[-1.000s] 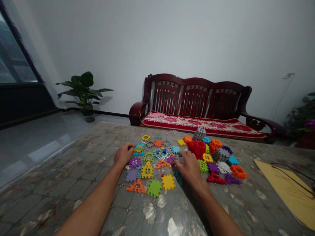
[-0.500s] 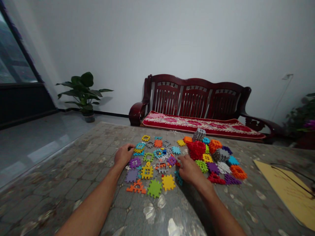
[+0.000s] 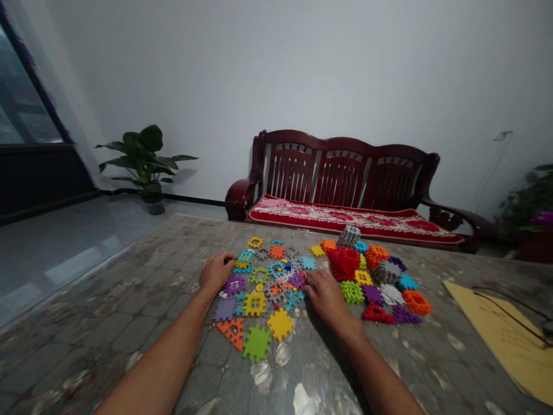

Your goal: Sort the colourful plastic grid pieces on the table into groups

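Observation:
My left hand point(image 3: 217, 272) rests on the table at the left of the loose pieces. Its thumb and forefinger are apart, beside a small stack of teal and yellow interlocking blocks point(image 3: 244, 261). A purple window block point(image 3: 235, 285) lies just below those fingertips. My right hand point(image 3: 326, 295) is low over the table with fingers apart, at the right side of the spread. Its fingertips touch or nearly touch a purple block point(image 3: 297, 280) and a teal triangular block point(image 3: 294, 299). Nearer me lie a yellow square block point(image 3: 280, 324), a green one point(image 3: 257, 343) and an orange triangular block point(image 3: 232, 332).
Right of my right hand stand grouped stacks by colour, among them red blocks point(image 3: 344, 263), green blocks point(image 3: 352, 292) and grey blocks point(image 3: 387, 272). A yellow sheet point(image 3: 496, 340) with a dark cord lies at the table's right. Behind is a wooden bench point(image 3: 345, 170).
My right hand has moved slightly left, against the loose pieces. The yellow, green and orange pieces near me have slid left and turned. The teal triangular block has shifted left. My left hand stays put.

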Motion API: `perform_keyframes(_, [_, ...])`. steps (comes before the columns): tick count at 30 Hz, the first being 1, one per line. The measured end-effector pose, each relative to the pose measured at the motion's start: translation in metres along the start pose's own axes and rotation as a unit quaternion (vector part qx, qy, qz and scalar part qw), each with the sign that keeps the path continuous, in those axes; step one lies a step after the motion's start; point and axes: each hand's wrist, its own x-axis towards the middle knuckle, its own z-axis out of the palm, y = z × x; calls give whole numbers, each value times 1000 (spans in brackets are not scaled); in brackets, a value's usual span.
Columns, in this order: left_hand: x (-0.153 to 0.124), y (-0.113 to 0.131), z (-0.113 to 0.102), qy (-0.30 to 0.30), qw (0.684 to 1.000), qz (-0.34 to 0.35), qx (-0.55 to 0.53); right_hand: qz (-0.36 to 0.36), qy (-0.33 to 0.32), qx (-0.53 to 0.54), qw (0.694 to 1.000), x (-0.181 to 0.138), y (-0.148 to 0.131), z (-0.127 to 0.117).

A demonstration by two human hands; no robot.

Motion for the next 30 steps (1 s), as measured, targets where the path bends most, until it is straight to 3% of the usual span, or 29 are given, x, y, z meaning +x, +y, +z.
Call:
perform_keyframes(8, [0,0,-1,-5,1000,3,-4,4,-43,-104,994,0,-11,2])
perform_keyframes(18, [2,-1,1,-2,1000,2,-14,15,53,-24,998,-5,1,15])
perform_keyframes(25, [2,-3,2,0,1000,4,-11,16,26,-91,995,-10,2,-9])
perform_keyframes(30, [2,-2,1,-3,1000,2,-11,32,-26,-67,997,-10,9,-21])
